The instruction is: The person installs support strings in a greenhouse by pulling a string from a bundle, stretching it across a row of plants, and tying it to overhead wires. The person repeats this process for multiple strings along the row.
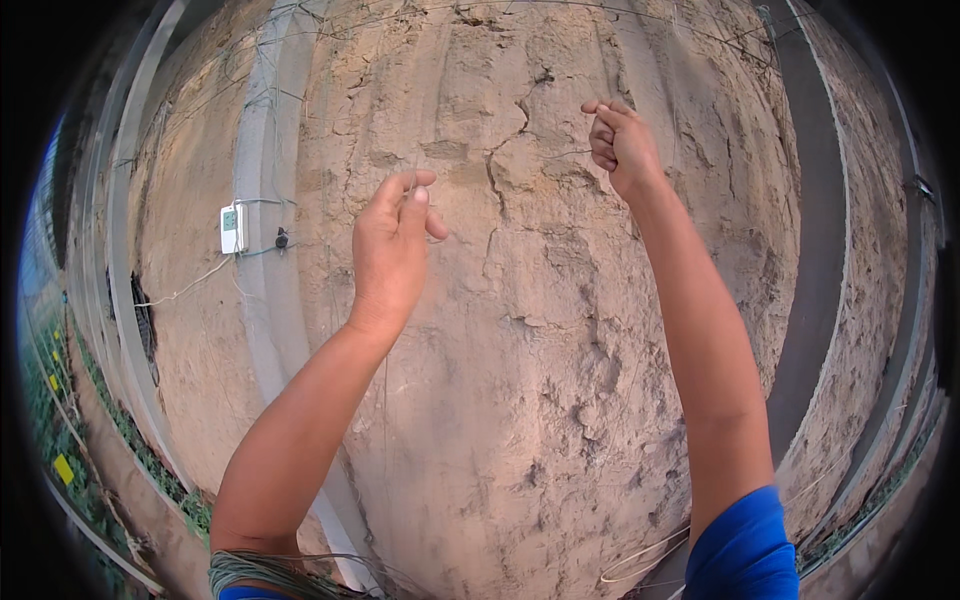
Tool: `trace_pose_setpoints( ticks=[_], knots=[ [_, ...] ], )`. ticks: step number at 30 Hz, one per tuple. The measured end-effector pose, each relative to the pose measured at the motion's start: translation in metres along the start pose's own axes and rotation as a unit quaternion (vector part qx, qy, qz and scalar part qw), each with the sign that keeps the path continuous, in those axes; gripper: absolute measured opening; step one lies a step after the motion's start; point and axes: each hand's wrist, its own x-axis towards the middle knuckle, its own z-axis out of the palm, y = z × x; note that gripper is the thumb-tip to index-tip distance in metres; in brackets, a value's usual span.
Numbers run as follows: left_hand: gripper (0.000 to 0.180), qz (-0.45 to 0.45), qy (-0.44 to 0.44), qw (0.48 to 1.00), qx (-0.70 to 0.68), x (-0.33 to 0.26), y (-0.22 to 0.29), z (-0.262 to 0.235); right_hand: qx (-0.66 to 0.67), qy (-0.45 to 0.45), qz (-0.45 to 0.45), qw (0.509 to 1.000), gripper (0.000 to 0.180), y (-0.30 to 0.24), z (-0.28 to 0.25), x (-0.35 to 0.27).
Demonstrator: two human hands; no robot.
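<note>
1. The left hand [392, 250] is raised in front of a cracked earthen wall [520, 330], its fingers [415, 195] pinched together at the tips on a thin string [384, 400] that runs straight down from the pinch past the forearm.
2. The right hand [622, 145] is held higher and further right, curled into a loose fist; a faint strand reaches towards it from the left, but whether it actually grips that strand cannot be told.
3. A bundle of greenish twine [262, 572] is looped around the left upper arm at the lower edge of the view.
4. The right arm wears a blue sleeve [745, 550].
5. A small white rectangular device [232, 228] with a pale green display hangs on the wall, left of the left hand and well apart from it, beside a pale vertical post [262, 250]; a thin white cable [185, 290] trails from it down to the left.
6. A small dark fitting [282, 238] sits just right of the device on the post.
7. Small yellow square tags [64, 468] stand among green plants [150, 460] along the far left rim.
8. A loop of pale wire [640, 558] lies low on the wall near the blue sleeve.
</note>
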Motion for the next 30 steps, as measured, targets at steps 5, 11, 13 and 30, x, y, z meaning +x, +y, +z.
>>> trace_pose_setpoints(
  ticks=[5, 11, 13, 30],
  knots=[
    [0.029, -0.009, -0.056, 0.992, -0.111, 0.044, 0.073, 0.016, 0.058, 0.016, 0.004, 0.998, 0.015, -0.007, -0.02, -0.078],
    [0.029, -0.094, -0.163, 0.969, -0.161, -0.097, 0.059, 0.048, 0.096, -0.042, 0.112, 0.988, 0.013, 0.028, -0.012, -0.239],
    [0.028, -0.103, -0.165, 0.972, -0.131, -0.162, 0.037, 0.034, 0.138, -0.07, 0.163, 0.975, 0.013, 0.039, 0.004, -0.281],
    [0.019, -0.233, -0.226, 0.925, -0.197, -0.197, 0.046, -0.041, 0.002, -0.304, 0.253, 0.918, 0.023, 0.026, 0.061, -0.32]
  ],
)
